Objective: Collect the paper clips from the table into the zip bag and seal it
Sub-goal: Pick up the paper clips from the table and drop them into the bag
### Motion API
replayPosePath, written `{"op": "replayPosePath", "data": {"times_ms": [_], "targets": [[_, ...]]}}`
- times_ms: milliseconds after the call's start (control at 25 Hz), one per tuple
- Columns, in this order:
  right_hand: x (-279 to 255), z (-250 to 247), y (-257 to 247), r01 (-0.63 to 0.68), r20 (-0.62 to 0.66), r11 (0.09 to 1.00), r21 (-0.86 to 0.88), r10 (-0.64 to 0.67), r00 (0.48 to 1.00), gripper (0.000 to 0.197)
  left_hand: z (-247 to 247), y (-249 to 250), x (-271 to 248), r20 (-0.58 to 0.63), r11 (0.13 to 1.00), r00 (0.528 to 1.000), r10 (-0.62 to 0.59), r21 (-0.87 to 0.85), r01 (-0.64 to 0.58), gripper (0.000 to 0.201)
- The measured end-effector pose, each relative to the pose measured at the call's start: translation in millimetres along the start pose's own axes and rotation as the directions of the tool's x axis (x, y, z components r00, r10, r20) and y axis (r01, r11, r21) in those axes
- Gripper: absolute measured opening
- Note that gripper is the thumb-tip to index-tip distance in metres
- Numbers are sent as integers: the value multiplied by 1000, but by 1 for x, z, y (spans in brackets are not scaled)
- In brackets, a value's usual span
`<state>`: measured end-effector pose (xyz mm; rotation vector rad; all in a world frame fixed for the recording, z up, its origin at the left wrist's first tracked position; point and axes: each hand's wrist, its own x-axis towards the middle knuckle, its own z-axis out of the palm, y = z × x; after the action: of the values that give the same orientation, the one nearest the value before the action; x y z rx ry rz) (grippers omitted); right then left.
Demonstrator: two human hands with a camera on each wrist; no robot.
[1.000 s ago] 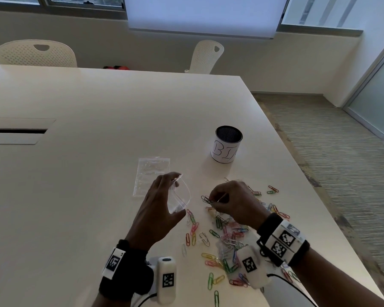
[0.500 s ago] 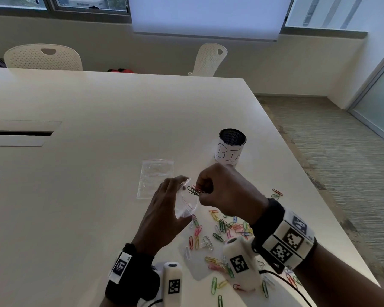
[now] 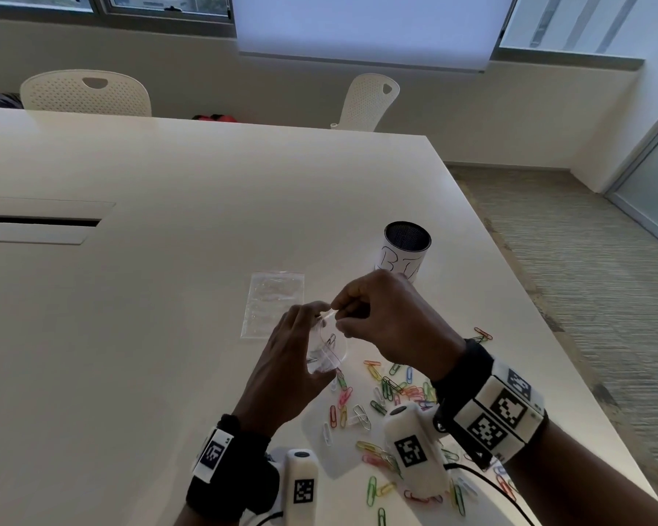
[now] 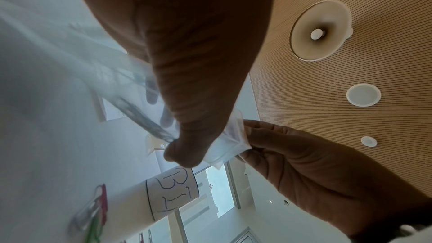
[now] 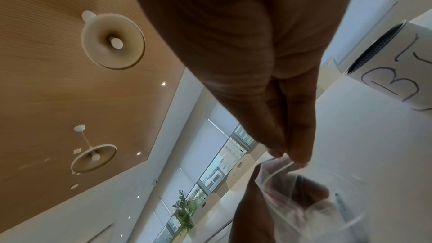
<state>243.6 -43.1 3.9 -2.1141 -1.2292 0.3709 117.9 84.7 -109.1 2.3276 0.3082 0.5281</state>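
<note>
Clear plastic marks the zip bag (image 3: 325, 349), held above the bench (image 3: 168, 298) in the head view: the left hand (image 3: 285, 370) grips its side while the right hand (image 3: 388, 320) pinches its top edge. Coloured paper clips (image 3: 392, 389) lie scattered below, near a labelled cup (image 3: 405, 250). From the left wrist, both hands close on the bag's mouth (image 4: 230, 141). From the right wrist, fingertips (image 5: 301, 154) pinch the rim.

Your worktop (image 3: 168, 298) is plain cream; the paper clips (image 3: 392, 392) low in the frame run red, green, yellow, orange, blue, pink and white; the zip bag (image 3: 325, 354) is clear; the cup (image 3: 405, 248), right of centre, is white with dark hand-drawn lettering and black mesh inside; your wristbands (image 3: 490, 408) show black-and-white square markers.
</note>
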Motion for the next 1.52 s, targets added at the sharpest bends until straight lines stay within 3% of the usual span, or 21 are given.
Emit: {"op": "replayPosePath", "data": {"times_ms": [240,360,480,600,680,800,960,1080,1200,1280,1400,1520], "targets": [[-9,-6,25,-58,-89,998,27,60,994,10,-4,-4,-1,-60,1000,998,-14,0,14,81],[-19,10,42,-27,153,995,-101,42,987,25,-13,-8,-4,-114,999,993,-30,-24,28,75],[-29,35,51,30,407,979,-201,55,912,61,-17,-10,-6,-141,998,989,-48,-38,43,73],[-35,54,54,122,439,941,-316,31,898,83,-17,-8,-5,-141,998,989,-50,-45,44,73],[-37,61,53,164,419,930,-330,-11,908,76,-16,-9,-5,-136,998,990,-48,-43,43,74],[-39,68,55,239,427,926,-291,-97,899,50,-15,-10,-5,-130,998,990,-48,-41,43,74],[-37,59,63,226,429,946,-234,-108,897,24,-15,-9,-5,-128,999,991,-46,-27,43,74],[-36,48,68,230,411,938,-260,-108,905,30,-14,-8,-5,-121,999,992,-43,-25,40,75],[-39,46,68,277,486,920,-278,-114,866,51,-12,-7,-6,-104,999,994,-43,-30,40,78],[-42,48,68,323,523,899,-297,-130,842,48,-10,-5,-6,-89,999,995,-40,-34,37,80],[-46,43,70,329,495,896,-299,-149,856,38,-7,-3,-7,-74,999,997,-30,-40,27,79],[-50,34,71,306,520,883,-356,-85,850,54,-4,1,-6,-50,999,998,-25,-39,23,80]]}}
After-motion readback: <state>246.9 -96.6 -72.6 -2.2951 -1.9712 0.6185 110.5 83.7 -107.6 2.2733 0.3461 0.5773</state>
